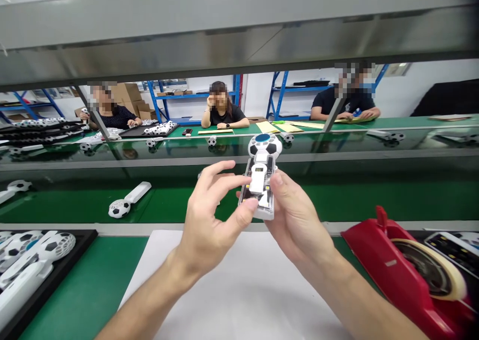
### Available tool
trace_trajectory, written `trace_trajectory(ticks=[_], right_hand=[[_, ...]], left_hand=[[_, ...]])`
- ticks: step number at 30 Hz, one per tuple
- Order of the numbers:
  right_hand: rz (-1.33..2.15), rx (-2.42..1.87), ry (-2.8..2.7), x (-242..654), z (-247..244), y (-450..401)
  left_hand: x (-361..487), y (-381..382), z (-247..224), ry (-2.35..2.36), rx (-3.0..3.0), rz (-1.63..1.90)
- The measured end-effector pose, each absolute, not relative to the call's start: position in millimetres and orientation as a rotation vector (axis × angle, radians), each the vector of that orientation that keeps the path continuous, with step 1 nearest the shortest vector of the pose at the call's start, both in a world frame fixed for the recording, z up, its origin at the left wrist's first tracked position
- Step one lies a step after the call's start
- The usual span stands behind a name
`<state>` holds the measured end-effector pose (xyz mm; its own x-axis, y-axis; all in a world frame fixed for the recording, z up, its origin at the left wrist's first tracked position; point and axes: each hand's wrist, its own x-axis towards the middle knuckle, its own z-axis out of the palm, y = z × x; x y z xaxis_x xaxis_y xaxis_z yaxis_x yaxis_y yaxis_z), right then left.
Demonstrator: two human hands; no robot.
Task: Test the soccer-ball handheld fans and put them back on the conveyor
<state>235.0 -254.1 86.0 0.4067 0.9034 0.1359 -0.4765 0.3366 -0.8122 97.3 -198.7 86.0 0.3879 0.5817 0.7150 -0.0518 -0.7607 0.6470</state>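
Observation:
A handheld device [266, 208] with a soccer-ball-patterned round head and a clear-covered body hangs above a white sheet [239, 290]. Wrapped round its right side and underside is my right hand [299, 213]. On the front of the device lies a small white piece with a dark little window [257, 180]. My left hand [211, 215] pinches this piece, with the index fingertip at its upper left edge and the thumb at its lower end. The other left fingers are raised and spread.
A red tape dispenser [396, 270] stands at the right. At the left is a black tray [63, 275] of soccer-patterned devices. Beyond, a green conveyor [179, 200] carries another device [129, 200]. Three people sit across it, under a metal overhead beam [239, 41].

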Motion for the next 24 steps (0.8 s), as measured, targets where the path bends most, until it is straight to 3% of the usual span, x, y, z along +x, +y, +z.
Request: trace_trajectory(ticks=[24], right_hand=[[0.692, -0.800, -0.730, 238.0, 79.6, -245.3]], left_hand=[[97.8, -189.6, 84.1, 0.402, 2.369, 1.261]])
